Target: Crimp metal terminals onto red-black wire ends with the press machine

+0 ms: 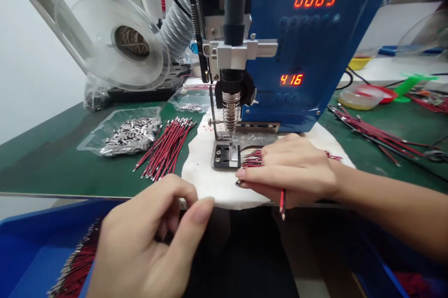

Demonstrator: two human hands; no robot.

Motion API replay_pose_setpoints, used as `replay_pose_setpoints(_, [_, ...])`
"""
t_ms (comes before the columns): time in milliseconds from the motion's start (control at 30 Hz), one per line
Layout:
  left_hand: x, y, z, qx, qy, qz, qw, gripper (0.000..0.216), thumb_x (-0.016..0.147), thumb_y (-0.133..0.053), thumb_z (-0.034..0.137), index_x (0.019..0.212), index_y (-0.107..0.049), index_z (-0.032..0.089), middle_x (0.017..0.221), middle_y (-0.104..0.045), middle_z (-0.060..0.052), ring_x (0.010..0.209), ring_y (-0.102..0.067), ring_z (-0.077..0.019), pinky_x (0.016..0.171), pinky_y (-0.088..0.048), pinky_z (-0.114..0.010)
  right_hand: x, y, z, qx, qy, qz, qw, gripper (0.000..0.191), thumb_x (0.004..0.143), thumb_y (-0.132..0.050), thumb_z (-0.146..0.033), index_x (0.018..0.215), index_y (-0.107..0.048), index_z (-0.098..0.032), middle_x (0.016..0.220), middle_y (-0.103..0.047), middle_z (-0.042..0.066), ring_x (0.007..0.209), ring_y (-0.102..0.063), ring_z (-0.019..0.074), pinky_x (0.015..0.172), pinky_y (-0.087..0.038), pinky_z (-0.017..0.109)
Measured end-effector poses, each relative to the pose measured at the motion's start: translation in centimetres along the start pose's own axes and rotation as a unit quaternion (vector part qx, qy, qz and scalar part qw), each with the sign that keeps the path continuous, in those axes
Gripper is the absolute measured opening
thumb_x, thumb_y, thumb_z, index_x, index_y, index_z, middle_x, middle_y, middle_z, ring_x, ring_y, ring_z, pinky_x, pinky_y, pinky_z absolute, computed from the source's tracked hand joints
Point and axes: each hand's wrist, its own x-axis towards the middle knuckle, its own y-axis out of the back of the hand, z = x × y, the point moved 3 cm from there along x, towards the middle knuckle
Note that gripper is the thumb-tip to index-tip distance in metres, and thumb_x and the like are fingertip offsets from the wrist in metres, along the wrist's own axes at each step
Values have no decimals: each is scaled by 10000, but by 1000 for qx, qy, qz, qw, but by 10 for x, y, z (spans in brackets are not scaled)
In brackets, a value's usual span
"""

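My right hand (pixel 294 167) is closed on a red and black wire (pixel 282 204), whose bare ends hang below the palm. A small metal piece (pixel 239 182) shows at its fingertips. Under and behind that hand lies a bunch of short red and black wires (pixel 252 159), partly hidden. Just left of it stands the black fixture block (pixel 226 155) with a silver holder, beneath the spring-wrapped tip (pixel 231 109) of the blue machine (pixel 287 102). My left hand (pixel 150 237) is nearer the camera, fingers curled and thumb against the index finger; whatever they hold is hidden.
Left on the green table (pixel 70 134) lie a bundle of red wires with metal ends (pixel 170 146) and a plastic tray (pixel 93 141) of small metal parts. White paper (pixel 203 186) lies under the fixture. A blue bin (pixel 31 242) of wires sits below left; more wires (pixel 371 132) lie right.
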Motion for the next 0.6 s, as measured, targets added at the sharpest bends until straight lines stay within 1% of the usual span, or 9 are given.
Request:
replay_pose_setpoints(33, [7,-4,5,-1,-31,-23,999,290,986,-537,359,742,-569,205,631,-589,50,499,-511,-68,456,-368,-203,-1,0,0,2,1,-3,1000,187,841,-642,-42,1009,-662,-121,589,-622,-31,513,-506,104,480,-339,309])
replay_pose_setpoints(100, [15,-11,9,-10,-47,-34,998,280,974,-540,275,705,-537,199,609,-556,50,501,-490,-69,483,-373,-211,-1,-1,1,5,-1,-11,1000,210,835,-628,-25,1018,-661,-122,601,-627,-29,519,-502,103,485,-343,308])
replay_pose_setpoints(167, [16,-16,9,-26,-48,-27,998,271,964,-548,219,695,-531,189,614,-537,50,528,-484,-70,525,-377,-217,-1,-1,1,5,-3,-20,1000,209,843,-621,-28,1025,-658,-125,612,-631,-28,528,-505,103,490,-346,310])
replay_pose_setpoints(267, [15,-23,7,-35,-57,-25,997,241,951,-579,180,711,-550,177,630,-526,52,559,-483,-67,568,-369,-220,0,-2,-1,11,0,-30,999,187,853,-638,-44,1024,-655,-115,616,-617,-31,532,-496,100,490,-347,311])
replay_pose_setpoints(333, [15,-26,4,-33,-53,-34,997,232,948,-591,179,718,-557,175,637,-528,50,573,-490,-68,578,-365,-223,1,-2,-2,14,3,-34,999,162,858,-652,-59,1009,-654,-117,609,-592,-39,528,-485,99,480,-337,313])
replay_pose_setpoints(467, [15,-34,0,-43,-33,-57,997,256,965,-586,238,718,-551,177,631,-537,46,566,-495,-77,553,-354,-231,0,-3,-5,15,-5,-47,999,151,872,-665,-87,1016,-648,-130,589,-518,-66,515,-467,100,466,-312,311])
replay_pose_setpoints(600, [17,-37,1,-70,-17,-66,995,260,997,-522,241,747,-556,177,637,-540,44,556,-479,-80,556,-357,-235,-1,-3,-5,19,-9,-58,998,165,872,-647,-61,1025,-641,-122,619,-541,-52,536,-471,102,484,-328,299])
